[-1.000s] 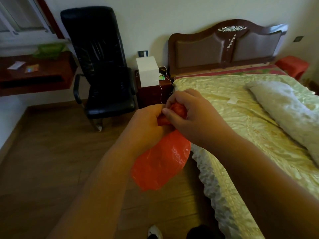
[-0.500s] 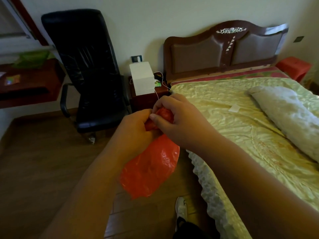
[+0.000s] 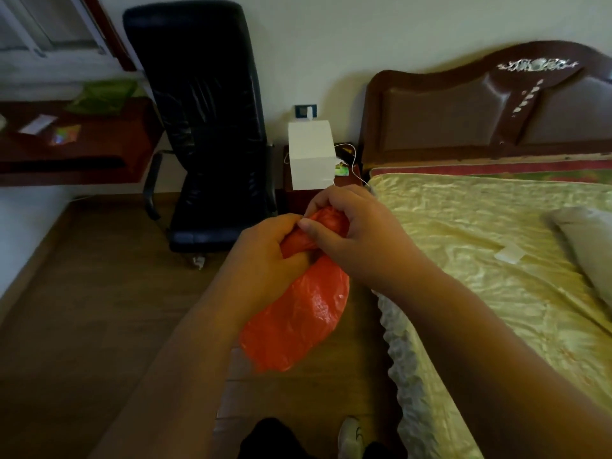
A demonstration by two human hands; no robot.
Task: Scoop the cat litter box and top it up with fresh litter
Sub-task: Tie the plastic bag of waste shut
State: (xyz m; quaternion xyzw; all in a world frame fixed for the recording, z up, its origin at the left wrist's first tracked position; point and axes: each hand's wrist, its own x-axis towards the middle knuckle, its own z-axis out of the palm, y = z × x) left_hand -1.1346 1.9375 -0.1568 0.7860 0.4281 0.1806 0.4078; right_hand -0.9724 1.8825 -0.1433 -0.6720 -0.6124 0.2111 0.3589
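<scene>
Since 0.5 s ago both hands are sitting further right, nearer the bed [image 3: 480,246]. Left hand [image 3: 265,256] and right hand [image 3: 351,236] are gripping the bunched neck of a thin, crinkly, glossy red plastic bag [image 3: 298,313], its rounded body hanging over the wood floor [image 3: 82,309] beside the bed's frilled satin cover.

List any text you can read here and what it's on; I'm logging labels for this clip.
No text is readable.
Colourful card on the desk: print too blurred to read.
White paper on the desk: nothing legible.
White box, red bag: no print visible.
</scene>
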